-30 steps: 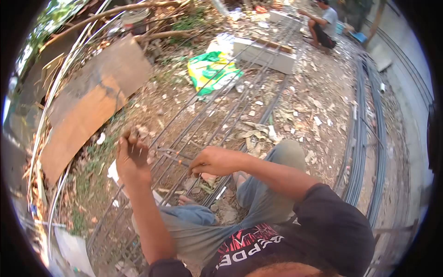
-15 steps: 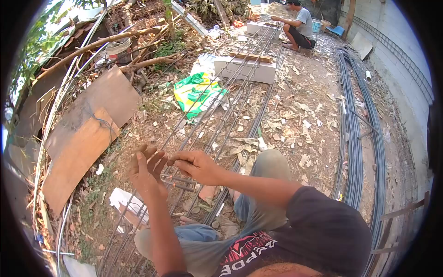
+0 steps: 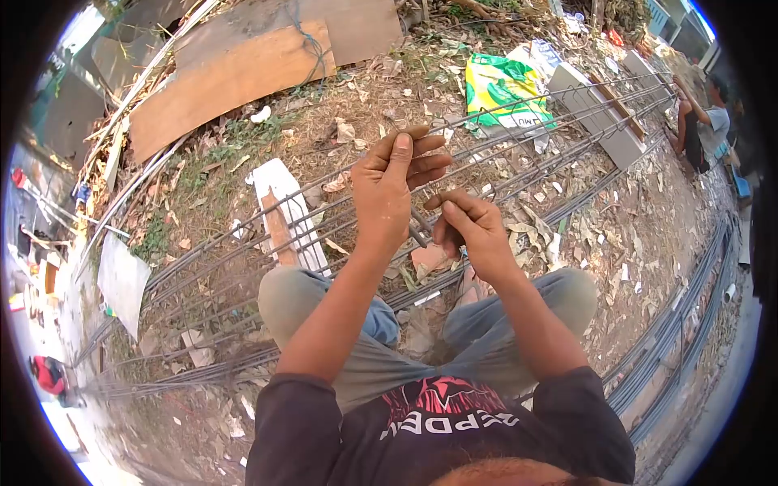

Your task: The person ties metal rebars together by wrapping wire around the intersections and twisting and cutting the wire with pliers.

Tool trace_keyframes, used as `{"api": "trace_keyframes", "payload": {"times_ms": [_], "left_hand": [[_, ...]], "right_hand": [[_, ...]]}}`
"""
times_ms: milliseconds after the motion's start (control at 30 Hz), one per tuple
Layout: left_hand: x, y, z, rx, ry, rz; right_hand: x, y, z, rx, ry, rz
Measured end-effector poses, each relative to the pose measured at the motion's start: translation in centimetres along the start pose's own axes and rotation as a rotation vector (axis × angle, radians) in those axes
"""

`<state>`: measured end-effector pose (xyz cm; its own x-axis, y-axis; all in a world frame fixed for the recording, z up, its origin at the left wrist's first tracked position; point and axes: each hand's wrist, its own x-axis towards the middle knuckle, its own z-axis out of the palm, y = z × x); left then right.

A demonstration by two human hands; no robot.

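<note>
My left hand [image 3: 389, 182] is raised above the long steel bars [image 3: 324, 212], its fingers stretched out and slightly apart, with nothing visible in it. Just right of it, my right hand [image 3: 474, 231] is closed, thumb against curled fingers; what it pinches is too small or hidden to tell. A short dark rod [image 3: 418, 230] shows between the two hands, and I cannot tell whether either hand touches it. The bars carry bent cross ties and run beneath both hands, over a white block [image 3: 272, 176] on the left.
A pale block [image 3: 620, 147] supports the bars at upper right, beside a green and yellow sack [image 3: 496, 77]. Another person [image 3: 713, 125] crouches at the far right. Bundled rods [image 3: 689, 312] lie at lower right. Brown boards [image 3: 235, 77] lie at upper left.
The view has swung left, so the sack, blocks and other person appear farther right. My right hand has moved from beside my left fingertips to lower right of them, its fingers still curled.
</note>
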<state>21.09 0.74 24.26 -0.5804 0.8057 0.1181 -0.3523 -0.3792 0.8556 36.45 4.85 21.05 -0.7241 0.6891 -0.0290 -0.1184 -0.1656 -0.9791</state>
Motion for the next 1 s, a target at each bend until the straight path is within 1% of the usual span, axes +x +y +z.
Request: {"api": "trace_keyframes", "payload": {"times_ms": [100, 200, 300, 400, 433, 533, 567, 667, 700, 800, 833, 933, 967, 1000], "left_hand": [[-0.4, 0.5, 0.4, 0.189, -0.038, 0.105], [-0.6, 0.6, 0.5, 0.243, -0.088, 0.115], [-0.9, 0.7, 0.6, 0.167, -0.062, 0.057], [-0.4, 0.4, -0.4, -0.115, -0.108, -0.098], [-0.6, 1.4, 0.5, -0.132, -0.019, -0.161], [0.7, 2.9, -1.0, -0.238, 0.093, -0.067], [1.3, 4.1, -1.9, -0.258, 0.163, -0.003], [2.1, 7.3, -5.4, -0.268, 0.223, 0.184], [2.2, 8.2, -5.9, -0.266, 0.239, 0.238], [1.8, 11.0, -7.7, -0.215, 0.317, 0.406], [1.7, 11.6, -8.7, -0.217, 0.318, 0.453], [2.1, 13.5, -12.3, -0.231, 0.439, 0.63], [2.3, 13.6, -14.0, -0.258, 0.457, 0.695], [2.5, 14.1, -15.4, -0.312, 0.49, 0.663]], "right_hand": [[-0.4, -0.2, 0.4, -0.044, 0.041, -0.044], [-0.5, 0.6, 0.3, -0.164, 0.082, -0.114], [-0.7, 0.2, 0.2, -0.25, -0.02, -0.094], [-1.1, -1.0, -0.1, -0.186, -0.142, -0.057], [-1.4, -2.4, 0.2, -0.241, -0.14, -0.043], [-1.1, -1.7, 0.0, -0.403, -0.125, -0.075], [-0.9, -1.1, -0.2, -0.493, -0.075, -0.065], [-0.4, 0.3, 0.5, -0.607, -0.074, -0.112], [-0.6, 1.0, 1.1, -0.625, -0.103, -0.083], [-2.3, 1.8, 4.2, -0.682, -0.216, -0.143], [-2.7, 1.2, 4.8, -0.787, -0.32, -0.167], [-4.3, 1.1, 6.7, -0.794, -0.279, -0.237], [-4.4, 1.5, 6.2, -0.838, -0.294, -0.188], [-4.7, 1.9, 5.5, -0.807, -0.283, -0.143]]}}
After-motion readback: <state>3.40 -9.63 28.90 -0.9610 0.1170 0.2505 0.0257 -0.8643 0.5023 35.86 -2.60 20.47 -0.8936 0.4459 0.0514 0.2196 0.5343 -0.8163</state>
